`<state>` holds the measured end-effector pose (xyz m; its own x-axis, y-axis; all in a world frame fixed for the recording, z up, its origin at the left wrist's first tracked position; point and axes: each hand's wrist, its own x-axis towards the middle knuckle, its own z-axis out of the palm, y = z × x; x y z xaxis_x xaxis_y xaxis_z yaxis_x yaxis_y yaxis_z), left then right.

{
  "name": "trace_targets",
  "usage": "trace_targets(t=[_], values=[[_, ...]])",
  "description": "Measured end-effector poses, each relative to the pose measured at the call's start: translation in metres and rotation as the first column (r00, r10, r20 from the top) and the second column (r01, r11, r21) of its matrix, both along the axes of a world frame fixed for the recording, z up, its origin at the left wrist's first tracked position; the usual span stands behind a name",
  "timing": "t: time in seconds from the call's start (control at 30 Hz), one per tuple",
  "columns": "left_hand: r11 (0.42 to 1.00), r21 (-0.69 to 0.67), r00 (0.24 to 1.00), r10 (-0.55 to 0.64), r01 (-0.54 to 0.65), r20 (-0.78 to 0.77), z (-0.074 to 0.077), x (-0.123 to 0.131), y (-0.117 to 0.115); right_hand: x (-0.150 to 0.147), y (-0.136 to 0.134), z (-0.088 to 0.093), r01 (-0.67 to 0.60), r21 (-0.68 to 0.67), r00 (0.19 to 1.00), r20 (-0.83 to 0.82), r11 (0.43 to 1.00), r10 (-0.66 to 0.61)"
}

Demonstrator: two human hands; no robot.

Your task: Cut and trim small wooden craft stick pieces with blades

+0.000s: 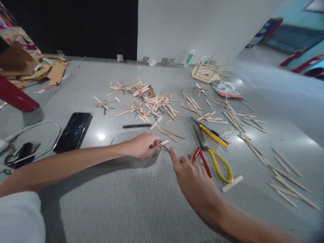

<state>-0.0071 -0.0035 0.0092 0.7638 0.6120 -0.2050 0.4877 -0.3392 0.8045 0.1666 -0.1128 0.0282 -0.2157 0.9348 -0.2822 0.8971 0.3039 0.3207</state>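
Observation:
My left hand [145, 145] rests low over the grey table, its fingers pinched on a short wooden craft stick [164, 142]. My right hand [189, 172] is just right of it, forefinger stretched toward the stick and the other fingers curled. A thin dark strip [166, 148] runs between the two hands, apparently gripped by the right; its kind and its other end are hidden. Scissors [204, 145] with a yellow and a red handle lie partly behind the right hand. Beyond them is a yellow and black cutter knife [212, 135].
Craft sticks [152, 101] lie heaped ahead, more strewn right. A black pen [136, 126] lies before the heap. A phone [73, 132], a white cable [54, 125] and cardboard [19, 60] are left. Back right are a stick frame [206, 76], a tube [189, 57] and a packet [227, 90].

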Motion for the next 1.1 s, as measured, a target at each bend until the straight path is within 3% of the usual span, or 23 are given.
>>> trace_targets(t=[0.13,0.27,0.37,0.5,0.67,0.77,0.83,0.9,0.93,1.0,1.1], values=[[0.997,0.073,1.0,-0.004,0.002,0.016,0.0,0.0,0.0,0.0,0.014,0.019,-0.068,-0.006,0.997,-0.02,0.998,0.068],[1.0,-0.027,1.0,-0.01,0.01,-0.005,0.001,0.0,0.001,0.0,0.041,0.048,-0.2,-0.076,0.979,-0.051,0.977,0.197],[0.998,-0.061,1.0,-0.001,0.0,-0.023,0.0,-0.001,0.001,0.008,0.06,0.054,-0.235,-0.125,0.969,-0.103,0.964,0.223],[0.999,-0.043,1.0,-0.003,0.004,0.018,0.0,-0.002,0.0,0.026,0.068,0.043,-0.26,-0.072,0.943,-0.235,0.963,0.237],[1.0,0.005,1.0,-0.018,0.018,0.025,-0.001,-0.003,0.0,0.029,0.039,0.019,-0.155,-0.037,0.975,-0.164,0.987,0.147],[0.988,0.157,1.0,-0.003,0.002,0.008,-0.006,-0.002,-0.004,0.03,0.019,-0.006,-0.099,0.057,0.955,-0.276,0.993,0.111],[0.951,0.308,0.997,0.037,-0.015,-0.068,-0.007,-0.002,-0.011,0.033,0.011,-0.024,-0.051,0.205,0.899,-0.416,0.977,0.134],[0.879,0.477,0.984,0.086,-0.001,-0.155,-0.004,-0.002,-0.022,0.036,0.009,-0.034,0.015,0.345,0.826,-0.532,0.939,0.183],[0.813,0.582,0.979,0.107,0.016,-0.175,0.0,-0.002,-0.028,0.037,0.009,-0.036,0.042,0.394,0.796,-0.569,0.918,0.208],[0.628,0.775,0.986,0.072,0.074,-0.153,0.009,-0.004,-0.041,0.036,0.01,-0.035,0.07,0.48,0.755,-0.598,0.875,0.268],[0.273,0.962,1.0,-0.014,-0.021,0.026,0.021,-0.008,-0.056,0.034,0.008,-0.028,0.051,0.623,0.72,-0.564,0.78,0.404]])
